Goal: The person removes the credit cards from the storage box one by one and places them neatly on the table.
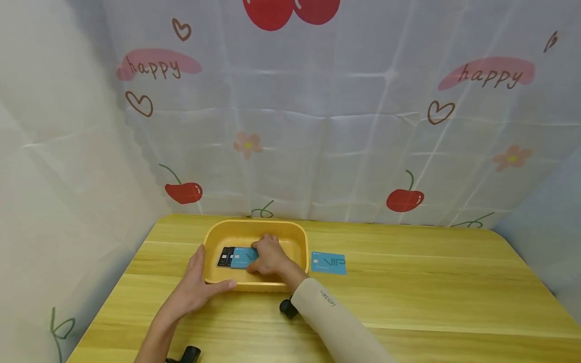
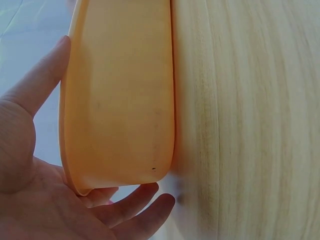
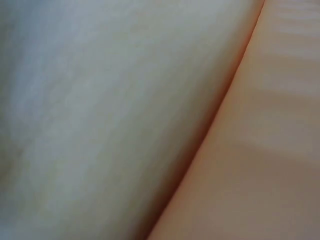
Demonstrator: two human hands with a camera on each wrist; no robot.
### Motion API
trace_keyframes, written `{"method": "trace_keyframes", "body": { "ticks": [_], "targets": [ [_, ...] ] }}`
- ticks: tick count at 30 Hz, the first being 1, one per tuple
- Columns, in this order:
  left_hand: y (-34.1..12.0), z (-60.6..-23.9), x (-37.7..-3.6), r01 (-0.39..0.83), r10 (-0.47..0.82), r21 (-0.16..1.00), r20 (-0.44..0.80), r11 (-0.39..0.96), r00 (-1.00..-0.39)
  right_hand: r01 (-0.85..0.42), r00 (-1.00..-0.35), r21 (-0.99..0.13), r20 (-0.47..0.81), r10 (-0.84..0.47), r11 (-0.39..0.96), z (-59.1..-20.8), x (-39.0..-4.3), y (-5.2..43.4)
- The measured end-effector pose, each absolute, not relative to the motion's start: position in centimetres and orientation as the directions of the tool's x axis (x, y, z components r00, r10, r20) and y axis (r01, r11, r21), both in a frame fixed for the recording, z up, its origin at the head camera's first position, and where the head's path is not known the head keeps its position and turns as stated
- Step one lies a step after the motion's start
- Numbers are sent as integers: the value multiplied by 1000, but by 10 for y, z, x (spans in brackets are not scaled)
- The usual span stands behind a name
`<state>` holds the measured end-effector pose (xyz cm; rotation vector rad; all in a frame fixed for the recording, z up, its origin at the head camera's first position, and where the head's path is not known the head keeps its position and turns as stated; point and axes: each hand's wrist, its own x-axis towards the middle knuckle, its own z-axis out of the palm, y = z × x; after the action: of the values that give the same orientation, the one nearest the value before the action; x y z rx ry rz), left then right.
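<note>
One brace, the left hand (image 1: 195,285), grasped the yellow plastic tray (image 1: 258,287) by its near-left corner and was best kept firm. Inside, black cards (image 1: 224,257) lay beside a blue VIP card (image 1: 241,257), seemingly pinched by the right hand (image 1: 271,256) and best handled level. Another card (image 1: 329,263) marked VIP lay on the wooden table (image 1: 422,287), just right of the tray.

wood-grain table (image 1: 431,297) bears a yellow basin (image 1: 258,287) and blue card (image 1: 329,263).

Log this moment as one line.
left hand: touches yellow plastic tub | right hand: grips blue VIP card inside, overlapping black cards | second blue VIP card: on wood-grain table
</note>
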<state>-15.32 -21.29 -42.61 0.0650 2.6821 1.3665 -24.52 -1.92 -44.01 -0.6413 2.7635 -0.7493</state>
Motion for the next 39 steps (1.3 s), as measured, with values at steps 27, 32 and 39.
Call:
{"method": "trace_keyframes", "body": {
  "ticks": [27,32,39],
  "targets": [
    [-213,-427,-153,-13,97,797,-89,604,-991,-407,-868,-498,-48,-494,765,-441,-243,-16],
    [-214,-427,-153,-20,95,793,-98,609,-991,-409,-867,-511,-40,-496,756,-439,-242,-16],
    [-214,-426,-154,-26,91,791,-103,611,-991,-424,-865,-518,-13,-502,743,-441,-243,-16]
  ]
}}
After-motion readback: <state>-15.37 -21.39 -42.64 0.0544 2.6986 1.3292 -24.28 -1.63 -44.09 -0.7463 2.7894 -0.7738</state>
